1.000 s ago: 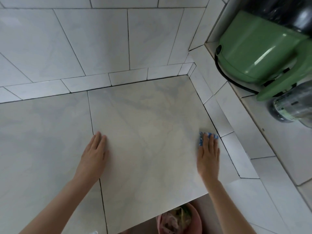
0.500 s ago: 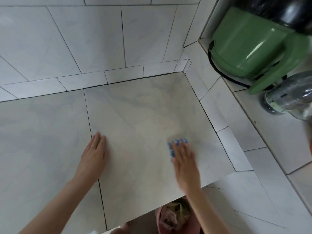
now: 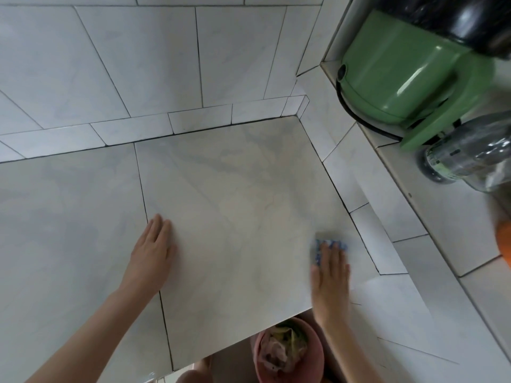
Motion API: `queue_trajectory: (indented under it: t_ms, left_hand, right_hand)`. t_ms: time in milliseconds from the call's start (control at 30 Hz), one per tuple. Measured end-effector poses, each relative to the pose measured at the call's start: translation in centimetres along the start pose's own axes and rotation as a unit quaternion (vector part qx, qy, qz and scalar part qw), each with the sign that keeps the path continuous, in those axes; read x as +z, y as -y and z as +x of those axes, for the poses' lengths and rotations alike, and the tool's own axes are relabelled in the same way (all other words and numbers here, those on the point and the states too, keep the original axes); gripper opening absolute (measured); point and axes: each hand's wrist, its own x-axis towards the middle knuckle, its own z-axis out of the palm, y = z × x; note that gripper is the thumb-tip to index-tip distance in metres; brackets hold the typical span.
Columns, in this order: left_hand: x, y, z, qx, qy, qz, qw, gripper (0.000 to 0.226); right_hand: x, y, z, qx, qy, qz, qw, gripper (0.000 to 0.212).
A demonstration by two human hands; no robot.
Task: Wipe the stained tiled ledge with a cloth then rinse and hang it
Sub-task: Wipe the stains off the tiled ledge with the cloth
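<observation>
Back toward the right edge goes the right hand [image 3: 330,272], which half a second earlier had swept the cloth [image 3: 327,242] to the middle of the tile, while the left hand [image 3: 152,254] has not shifted from its spot by the grout line. Seen from the head camera, the blue-and-white cloth lies flat on the tiled ledge [image 3: 235,203], mostly hidden beneath the right hand's fingers [image 3: 336,251], which are extended and pressing down rather than curled round it; only its front and left edges show. The left hand rests palm-down with its fingers straight and together, holding nothing and seemingly bracing the person. A faint yellowish cast runs across the centre and far half of the large tile, suggesting the wiping step is under way with ground left to cover. To do it well, strokes should probably overlap and work outward from the near edge to the back grout line and the right-hand corner, with even pressure through the flat fingers so the cloth does not bunch or slip out. On the raised bench [image 3: 442,217] to the right stand a green appliance [image 3: 401,78] and a clear bottle [image 3: 464,158], well apart from the cloth. A pink bucket [image 3: 287,352] sits below the ledge's near edge. Rinsing and hanging are not yet begun.
</observation>
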Motion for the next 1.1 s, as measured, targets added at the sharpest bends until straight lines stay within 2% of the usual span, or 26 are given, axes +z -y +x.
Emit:
queue_trajectory:
  t_ms: [133,233,300,433,567,667,800,900,967,1033,1100]
  left_hand:
    - [-0.1,-0.3,-0.1,0.002,0.001,-0.005,1.0,0.052]
    - [-0.1,-0.5,-0.1,0.002,0.004,-0.007,1.0,0.052]
    - [0.1,-0.5,-0.2,0.004,0.006,-0.005,1.0,0.051]
    - [0.3,-0.5,-0.5,0.007,0.007,0.0,1.0,0.05]
    - [0.4,-0.6,-0.7,0.012,0.005,0.001,1.0,0.051]
    - [0.3,-0.5,-0.8,0.016,0.004,-0.002,1.0,0.051]
    - [0.2,-0.3,-1.0,0.019,0.007,-0.006,1.0,0.051]
    - [0.3,-0.2,-1.2,0.02,0.006,-0.009,1.0,0.051]
    - [0.3,-0.2,-1.1,0.021,0.003,-0.009,1.0,0.052]
    - [0.3,-0.1,-1.2,0.025,0.006,-0.005,1.0,0.052]
    - [0.3,0.0,-1.1,0.026,0.008,-0.008,1.0,0.052]
  right_hand:
    - [1.6,6.4,-5.6,-0.124,0.021,0.019,0.992,0.053]
    - [1.7,6.5,-6.6,-0.166,0.034,-0.001,0.986,0.051]
    - [1.3,4.1,-5.0,-0.162,0.026,-0.024,0.986,0.051]
    - [-0.7,-2.6,-1.2,-0.064,-0.017,-0.026,0.997,0.051]
    - [-1.7,-7.7,0.0,-0.014,0.003,-0.037,0.999,0.06]
    - [-1.0,-8.1,-0.2,0.002,-0.011,-0.036,0.999,0.059]
    - [-0.4,-6.0,-1.1,-0.007,-0.021,-0.057,0.998,0.049]
    - [1.1,-4.2,-3.0,0.046,-0.028,-0.022,0.998,0.061]
    - [2.0,-1.1,-5.2,0.03,-0.009,0.006,0.999,0.06]
    - [2.2,2.1,-7.6,-0.051,0.011,0.008,0.999,0.05]
    - [1.8,3.1,-8.5,-0.107,-0.012,0.019,0.994,0.051]
